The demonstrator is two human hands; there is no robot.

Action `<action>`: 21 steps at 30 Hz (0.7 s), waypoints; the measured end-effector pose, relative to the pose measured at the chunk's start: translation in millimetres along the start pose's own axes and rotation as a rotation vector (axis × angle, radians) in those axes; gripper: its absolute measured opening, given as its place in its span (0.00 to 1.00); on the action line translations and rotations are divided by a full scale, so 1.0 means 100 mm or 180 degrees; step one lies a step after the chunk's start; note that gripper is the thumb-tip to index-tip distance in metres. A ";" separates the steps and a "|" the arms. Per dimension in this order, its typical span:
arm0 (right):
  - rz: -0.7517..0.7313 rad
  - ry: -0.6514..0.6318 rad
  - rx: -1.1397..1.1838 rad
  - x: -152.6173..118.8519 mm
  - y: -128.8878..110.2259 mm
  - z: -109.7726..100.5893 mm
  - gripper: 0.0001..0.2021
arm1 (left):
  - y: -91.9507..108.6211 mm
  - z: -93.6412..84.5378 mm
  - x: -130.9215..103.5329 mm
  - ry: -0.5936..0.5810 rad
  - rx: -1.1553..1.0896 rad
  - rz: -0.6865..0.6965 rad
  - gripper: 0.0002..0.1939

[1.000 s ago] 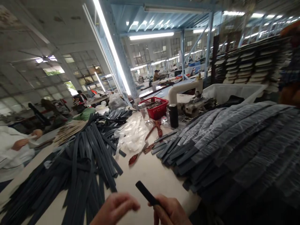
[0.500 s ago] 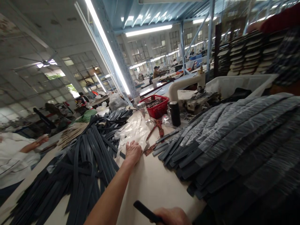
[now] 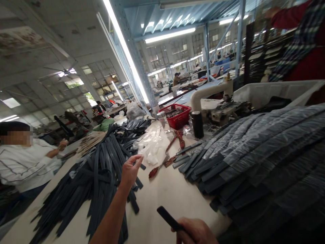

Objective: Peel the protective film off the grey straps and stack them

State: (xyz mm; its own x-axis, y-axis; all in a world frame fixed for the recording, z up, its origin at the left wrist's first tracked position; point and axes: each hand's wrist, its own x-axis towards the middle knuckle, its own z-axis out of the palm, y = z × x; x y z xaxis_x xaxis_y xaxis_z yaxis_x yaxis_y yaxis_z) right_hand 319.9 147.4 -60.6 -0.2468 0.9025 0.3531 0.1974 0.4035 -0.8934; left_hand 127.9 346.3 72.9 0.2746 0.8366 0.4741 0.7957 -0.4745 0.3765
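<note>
My left hand (image 3: 130, 171) is raised over the right edge of a pile of dark strips (image 3: 101, 166), its thumb and fingers curved toward each other near a clear plastic sheet (image 3: 149, 145). Whether anything thin is between those fingertips is too small to tell. At the bottom, my right hand (image 3: 194, 230) grips one dark strip (image 3: 166, 217), whose end points up and left. Scissors with red-wrapped handles (image 3: 179, 138) lie on the pale table (image 3: 154, 193). Plastic-wrapped dark strips (image 3: 254, 145) are heaped on the right.
A red basket (image 3: 177, 115), a glass jar (image 3: 164, 122) and a black cylinder (image 3: 197, 124) stand behind the scissors. A machine (image 3: 220, 110) and a white bin (image 3: 279, 93) are farther right. A person in white (image 3: 27, 162) is at the left.
My left hand has lifted off the plastic sheet and moved left and toward me. More of my right hand shows, still with the strip. The view has shifted, and the person at left shows more.
</note>
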 end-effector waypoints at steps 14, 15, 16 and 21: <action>0.1386 -0.0384 0.2298 0.31 -0.87 0.17 0.24 | 0.25 -1.37 -1.52 0.0098 0.1035 0.1400 0.07; 0.1565 -0.0464 0.2449 0.33 -0.92 0.24 0.25 | 0.28 -1.34 -1.63 0.0167 0.1003 0.1424 0.08; 0.1697 -0.0487 0.2487 0.35 -0.96 0.29 0.25 | 0.30 -1.31 -1.74 0.0210 0.0983 0.1432 0.08; 0.1703 -0.0592 0.1894 0.40 -1.01 0.40 0.28 | 0.36 -1.08 -2.14 0.0287 0.0810 0.1442 0.10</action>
State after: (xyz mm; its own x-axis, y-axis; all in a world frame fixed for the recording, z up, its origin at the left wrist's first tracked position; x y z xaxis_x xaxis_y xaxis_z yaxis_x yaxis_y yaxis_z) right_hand 252.3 137.1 32.4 -0.4256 0.8892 -0.1677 -0.1901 -0.2691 -0.9442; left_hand 39.3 120.1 71.1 0.5829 0.5307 0.6153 0.7169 -0.6923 -0.0820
